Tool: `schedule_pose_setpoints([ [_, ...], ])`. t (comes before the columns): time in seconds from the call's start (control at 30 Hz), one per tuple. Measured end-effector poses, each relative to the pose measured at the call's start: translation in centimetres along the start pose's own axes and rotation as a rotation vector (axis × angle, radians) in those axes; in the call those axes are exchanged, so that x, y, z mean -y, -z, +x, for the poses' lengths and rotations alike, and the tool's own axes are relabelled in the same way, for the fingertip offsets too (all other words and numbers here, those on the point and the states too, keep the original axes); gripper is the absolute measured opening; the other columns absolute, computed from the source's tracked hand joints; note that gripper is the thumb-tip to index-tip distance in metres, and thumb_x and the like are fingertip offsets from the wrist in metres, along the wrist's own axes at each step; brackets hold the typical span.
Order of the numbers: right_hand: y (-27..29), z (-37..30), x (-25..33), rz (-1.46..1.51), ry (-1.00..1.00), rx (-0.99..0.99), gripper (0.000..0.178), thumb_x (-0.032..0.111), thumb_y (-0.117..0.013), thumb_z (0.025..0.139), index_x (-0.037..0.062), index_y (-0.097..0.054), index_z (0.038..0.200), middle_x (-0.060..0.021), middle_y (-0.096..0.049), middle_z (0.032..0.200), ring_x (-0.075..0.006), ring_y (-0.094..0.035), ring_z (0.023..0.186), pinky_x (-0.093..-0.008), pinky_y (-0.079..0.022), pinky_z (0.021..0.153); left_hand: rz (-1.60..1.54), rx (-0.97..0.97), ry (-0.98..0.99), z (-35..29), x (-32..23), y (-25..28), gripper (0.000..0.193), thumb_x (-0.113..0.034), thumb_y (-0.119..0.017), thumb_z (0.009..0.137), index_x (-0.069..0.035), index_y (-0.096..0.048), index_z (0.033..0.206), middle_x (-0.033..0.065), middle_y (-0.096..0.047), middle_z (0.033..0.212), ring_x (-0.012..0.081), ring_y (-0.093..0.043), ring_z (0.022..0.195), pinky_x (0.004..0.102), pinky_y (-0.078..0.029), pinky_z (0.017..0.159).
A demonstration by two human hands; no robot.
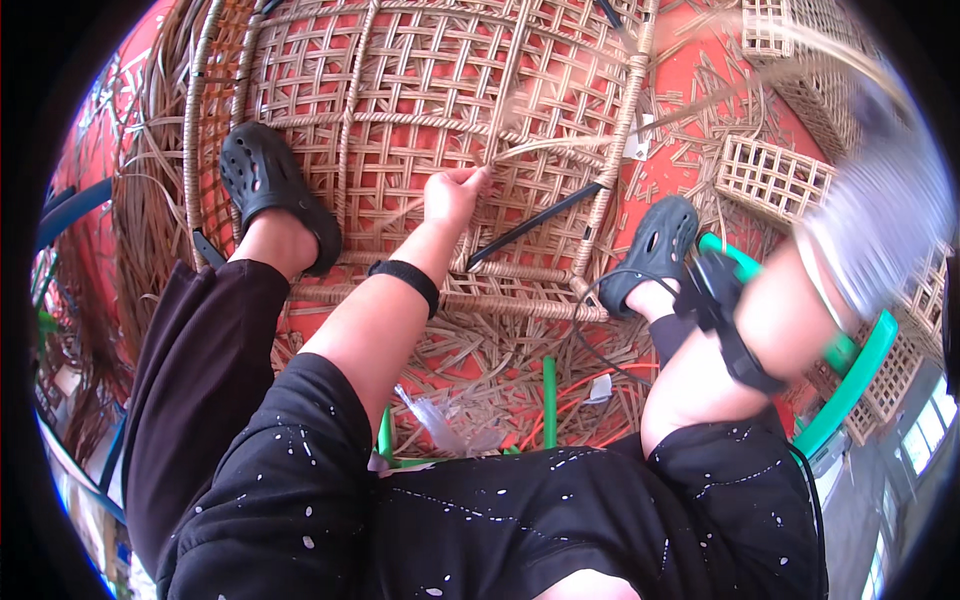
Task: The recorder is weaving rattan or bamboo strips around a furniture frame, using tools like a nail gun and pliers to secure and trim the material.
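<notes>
A large woven rattan panel point(430, 75) with wrapped rods lies in front of me. My left hand point(455, 200) is bare and closed, thumb and fingers pinched on a pale rattan strip point(555, 145) at the weave. From there the strip runs right and upward, blurring into a curve that reaches my right hand point(885, 215). That hand, in a pale grey knitted glove, is raised at the far right and smeared by motion. Its fingers do not show clearly, but the strip ends at it. Dark bands circle both my forearms, the right one carrying a black device point(712, 292).
My dark clogs flank the work: the left clog point(270, 185) stands on the panel, the right clog point(655, 250) beside its edge. Small woven baskets point(770, 180) lie at right. A bundle of long strips point(150, 200) hangs at left. Cut scraps point(480, 345) litter the red floor. Green tubing point(850, 400) stands near my right arm.
</notes>
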State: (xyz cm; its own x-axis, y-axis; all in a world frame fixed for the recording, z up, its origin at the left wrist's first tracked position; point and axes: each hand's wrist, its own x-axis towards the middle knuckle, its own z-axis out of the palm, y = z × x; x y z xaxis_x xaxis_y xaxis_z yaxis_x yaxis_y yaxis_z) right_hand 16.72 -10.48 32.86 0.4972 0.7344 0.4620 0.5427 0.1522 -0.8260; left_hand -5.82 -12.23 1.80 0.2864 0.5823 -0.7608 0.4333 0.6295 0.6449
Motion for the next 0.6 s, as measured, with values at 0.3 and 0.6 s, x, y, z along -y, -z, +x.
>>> schedule_pose_setpoints([
  [0.3, -11.2, -18.6, -14.8, 0.111, -1.211, 0.366, 0.042, 0.023, -0.066, 0.080, -0.0017, -0.046, 0.107, -0.0116, -0.061, 0.089, -0.0161, -0.060, 0.051, -0.0260, -0.048, 0.039, -0.231, 0.107, 0.193, 1.3, 0.2, 0.6, 0.026, -0.025, -0.052, 0.090, -0.004, -0.061, 0.078, 0.0038, -0.063, 0.070, 0.0069, -0.049, 0.048, 0.0207, -0.036, 0.043],
  [0.6, -13.3, -22.1, -18.5, 0.146, -1.187, 0.656, 0.052, 0.047, -0.053, 0.085, 0.0005, -0.046, 0.108, -0.0149, -0.062, 0.094, -0.0264, -0.063, 0.069, -0.0378, -0.050, 0.061, -0.045, 0.074, 0.334, 2.6, -0.5, 0.1, 0.025, -0.028, -0.049, 0.086, -0.006, -0.058, 0.079, 0.0010, -0.056, 0.065, 0.0109, -0.053, 0.053, 0.0257, -0.045, 0.048],
])
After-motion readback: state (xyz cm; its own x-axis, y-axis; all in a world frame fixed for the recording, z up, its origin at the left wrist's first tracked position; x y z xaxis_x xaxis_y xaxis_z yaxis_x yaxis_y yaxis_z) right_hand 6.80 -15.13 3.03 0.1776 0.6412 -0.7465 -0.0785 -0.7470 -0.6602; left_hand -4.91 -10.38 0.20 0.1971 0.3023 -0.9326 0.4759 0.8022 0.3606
